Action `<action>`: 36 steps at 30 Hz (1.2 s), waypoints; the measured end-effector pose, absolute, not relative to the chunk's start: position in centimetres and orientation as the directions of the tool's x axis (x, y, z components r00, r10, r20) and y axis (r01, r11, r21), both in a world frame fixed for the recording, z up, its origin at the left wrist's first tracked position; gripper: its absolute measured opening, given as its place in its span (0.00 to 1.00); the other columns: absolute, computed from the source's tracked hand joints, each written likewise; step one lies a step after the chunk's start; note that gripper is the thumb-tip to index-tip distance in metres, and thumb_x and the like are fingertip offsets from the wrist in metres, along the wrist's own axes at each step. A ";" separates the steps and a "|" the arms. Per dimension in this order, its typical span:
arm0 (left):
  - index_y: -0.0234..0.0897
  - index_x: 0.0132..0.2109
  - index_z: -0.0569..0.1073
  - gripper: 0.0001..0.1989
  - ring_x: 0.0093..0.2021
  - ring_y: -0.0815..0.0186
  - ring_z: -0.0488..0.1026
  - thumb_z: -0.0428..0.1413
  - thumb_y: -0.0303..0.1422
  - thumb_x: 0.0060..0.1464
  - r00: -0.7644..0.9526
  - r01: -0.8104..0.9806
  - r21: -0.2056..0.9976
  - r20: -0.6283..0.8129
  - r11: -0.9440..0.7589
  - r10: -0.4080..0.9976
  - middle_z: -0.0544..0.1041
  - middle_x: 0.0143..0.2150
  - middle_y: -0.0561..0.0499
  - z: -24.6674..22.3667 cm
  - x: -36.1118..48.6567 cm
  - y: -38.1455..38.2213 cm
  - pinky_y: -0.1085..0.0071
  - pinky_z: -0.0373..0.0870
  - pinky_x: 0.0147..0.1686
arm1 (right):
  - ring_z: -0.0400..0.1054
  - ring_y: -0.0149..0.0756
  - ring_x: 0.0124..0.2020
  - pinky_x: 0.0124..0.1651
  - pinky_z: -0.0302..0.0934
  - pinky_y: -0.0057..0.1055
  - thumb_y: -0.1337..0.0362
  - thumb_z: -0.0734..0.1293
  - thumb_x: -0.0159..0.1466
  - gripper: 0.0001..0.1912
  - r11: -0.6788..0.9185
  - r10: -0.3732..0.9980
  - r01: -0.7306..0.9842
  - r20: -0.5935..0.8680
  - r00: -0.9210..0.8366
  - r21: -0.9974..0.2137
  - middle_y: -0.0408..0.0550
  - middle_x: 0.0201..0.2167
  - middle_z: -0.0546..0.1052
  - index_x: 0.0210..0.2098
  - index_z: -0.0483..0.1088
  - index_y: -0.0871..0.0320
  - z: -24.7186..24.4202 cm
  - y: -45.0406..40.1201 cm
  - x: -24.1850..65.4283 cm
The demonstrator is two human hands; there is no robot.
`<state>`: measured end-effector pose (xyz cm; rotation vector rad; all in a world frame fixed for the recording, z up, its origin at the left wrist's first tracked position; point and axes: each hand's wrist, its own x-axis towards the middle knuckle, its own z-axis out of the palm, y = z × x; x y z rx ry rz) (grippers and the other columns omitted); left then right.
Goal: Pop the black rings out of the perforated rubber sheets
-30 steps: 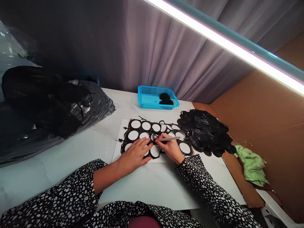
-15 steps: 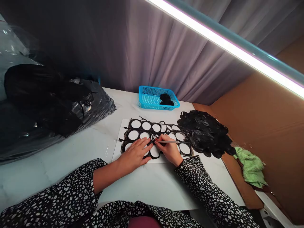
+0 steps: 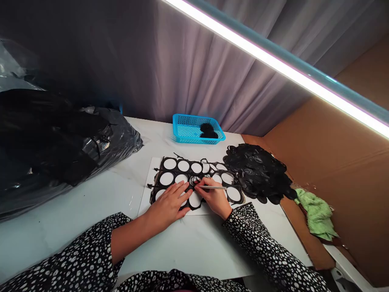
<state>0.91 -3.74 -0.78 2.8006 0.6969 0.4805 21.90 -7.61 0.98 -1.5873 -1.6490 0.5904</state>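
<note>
The right hand (image 3: 215,197) pinches a tool (image 3: 213,187) in its fingertips; it lies flatter than a second ago, yet work seems to stay at one spot on the black sheet (image 3: 175,172), left of the pile (image 3: 258,170). The left hand (image 3: 167,205), fingers nearly together, thumb apart, rests on the sheet.

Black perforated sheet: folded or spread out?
Spread out, mostly: the black perforated sheet shows rows of round white openings; parts beneath the left hand and right hand are hidden.
</note>
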 end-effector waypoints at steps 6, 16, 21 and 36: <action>0.38 0.63 0.64 0.22 0.68 0.54 0.55 0.51 0.40 0.66 0.836 0.414 0.263 0.268 -0.872 0.478 0.62 0.68 0.42 -0.7 0.7 -3.7 0.55 0.56 0.65 | 0.65 0.44 0.41 0.44 0.61 0.38 0.68 0.60 0.68 0.07 0.364 0.908 0.845 0.351 -0.229 -0.390 0.51 0.35 0.75 0.33 0.67 0.55 0.1 -7.9 21.5; 0.40 0.63 0.64 0.22 0.69 0.53 0.55 0.52 0.38 0.64 0.833 0.395 0.312 0.275 -0.864 0.480 0.62 0.67 0.42 -1.2 0.6 -3.6 0.52 0.57 0.64 | 0.65 0.35 0.28 0.31 0.57 0.29 0.58 0.67 0.62 0.12 0.051 0.987 0.521 0.124 0.107 -0.852 0.43 0.25 0.75 0.25 0.65 0.56 2.8 -6.4 23.4; 0.40 0.63 0.64 0.22 0.68 0.53 0.56 0.52 0.38 0.64 0.820 0.410 0.319 0.281 -0.855 0.498 0.63 0.67 0.43 -1.4 0.8 -3.8 0.52 0.55 0.65 | 0.64 0.34 0.28 0.33 0.57 0.30 0.60 0.68 0.60 0.12 0.022 0.996 0.425 0.055 0.064 -0.905 0.42 0.24 0.72 0.24 0.64 0.56 2.0 -7.1 21.9; 0.36 0.65 0.59 0.27 0.60 0.49 0.64 0.51 0.43 0.65 0.845 0.480 0.192 0.163 -0.856 0.510 0.69 0.61 0.43 0.9 2.2 -3.6 0.53 0.60 0.57 | 0.70 0.38 0.37 0.43 0.60 0.33 0.59 0.67 0.61 0.10 -0.028 0.994 0.357 0.012 0.110 -0.934 0.45 0.32 0.77 0.26 0.67 0.55 1.7 -7.8 23.7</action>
